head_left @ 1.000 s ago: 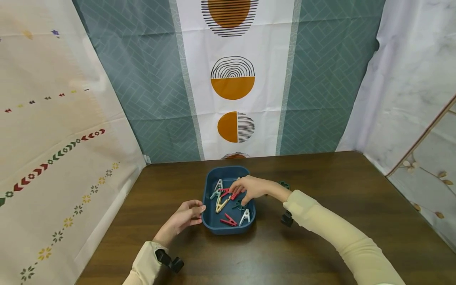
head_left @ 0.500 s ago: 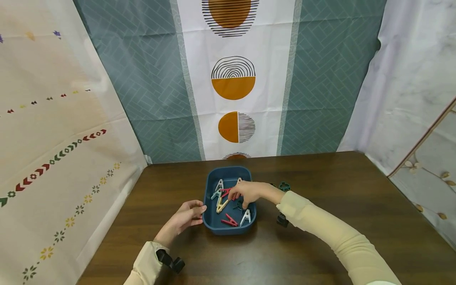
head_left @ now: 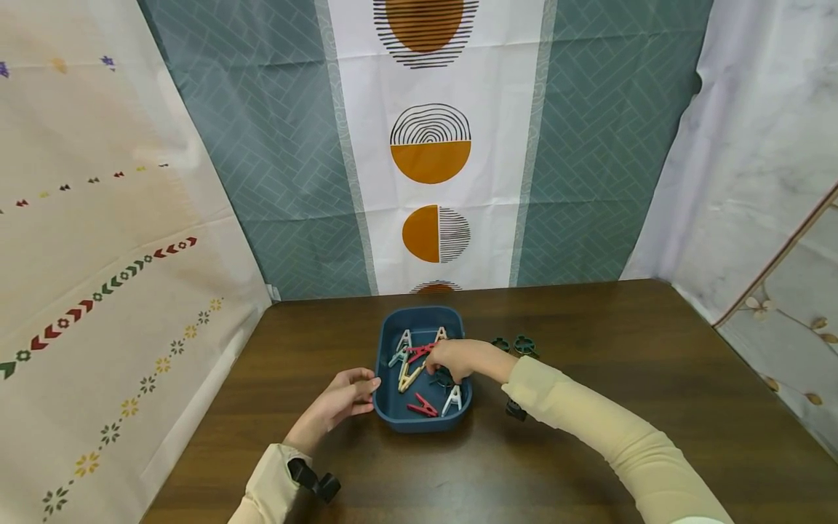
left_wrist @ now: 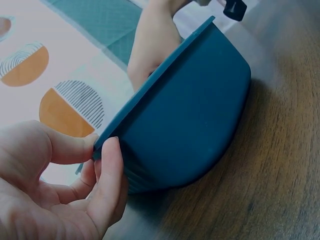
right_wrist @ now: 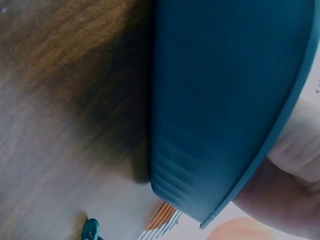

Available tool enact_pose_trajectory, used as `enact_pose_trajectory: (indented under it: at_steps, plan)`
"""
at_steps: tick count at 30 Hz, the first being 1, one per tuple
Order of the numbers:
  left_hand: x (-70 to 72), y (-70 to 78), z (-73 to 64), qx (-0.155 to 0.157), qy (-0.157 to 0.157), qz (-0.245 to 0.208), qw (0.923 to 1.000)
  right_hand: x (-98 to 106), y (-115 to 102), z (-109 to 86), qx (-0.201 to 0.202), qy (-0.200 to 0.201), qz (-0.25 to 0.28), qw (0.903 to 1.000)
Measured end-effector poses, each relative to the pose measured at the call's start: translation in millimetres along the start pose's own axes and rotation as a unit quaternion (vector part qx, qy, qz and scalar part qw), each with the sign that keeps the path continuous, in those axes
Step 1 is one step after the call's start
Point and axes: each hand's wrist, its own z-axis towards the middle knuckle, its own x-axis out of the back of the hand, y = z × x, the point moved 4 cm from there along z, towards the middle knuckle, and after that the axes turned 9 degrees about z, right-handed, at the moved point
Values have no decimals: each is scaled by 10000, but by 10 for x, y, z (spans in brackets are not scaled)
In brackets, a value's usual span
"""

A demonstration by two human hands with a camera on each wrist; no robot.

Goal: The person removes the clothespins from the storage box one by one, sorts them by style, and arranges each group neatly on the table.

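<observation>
Head cam: you've got the blue bin [head_left: 425,425] flat on the table [head_left: 491,473], mid-front. Your L hand [head_left: 348,393] is at its left edge; your R hand [head_left: 452,358] dips in over the right side, fingertips down by a dark green clip [head_left: 442,378]. Can't tell if they're pinching it. Yellow clip [head_left: 406,380] just left of them, red clip [head_left: 422,406] & white clip [head_left: 452,399] nearer you. Two round green clips [head_left: 525,346] sit on the table, right of the bin, behind your R forearm.

L wrist cam: you're pinching the bin's rim, thumb on top, fingers curled vs. the outer wall.

R wrist cam: bin wall fills the middle; your R hand's over the rim, fingers hidden behind it. Smth green on the table, btm edge.
</observation>
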Motion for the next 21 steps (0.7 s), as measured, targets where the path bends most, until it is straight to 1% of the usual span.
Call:
enact_pose_trajectory:
  at_steps: [3,5,8,9,11,13,16,17,18,19,20,21]
  plan:
    - [2,2,6,7,9,12,10000,-16,-5,18,88,169,48,9998]
    - [1,-2,9,12,8,16,10000,-29,-16,34,328,317,144,9989]
    - [-3,-9,13,11,-15,10,10000,-53,-41,64,793,502,330,9950]
    - [-4,-10,15,14,-19,6,10000,-58,-49,76,947,543,437,9931]
    - [-6,-9,20,11,-10,2,10000,-53,-50,101,1145,572,918,9875]
    - [-5,-2,24,12,16,-7,10000,-29,-19,121,1134,573,1615,9787]
    - [-3,6,29,8,27,17,10000,26,53,128,927,538,2705,9567]
    - [-3,6,30,16,33,14,10000,43,77,124,834,532,2928,9510]
    - [-3,5,29,25,32,21,10000,57,96,117,755,512,3072,9473]
    - [-4,3,28,31,27,29,10000,61,109,112,697,475,3136,9458]
    - [-5,0,27,33,15,37,10000,63,114,104,636,433,3144,9462]
    - [-7,-4,26,51,17,24,10000,60,113,95,585,386,3083,9487]
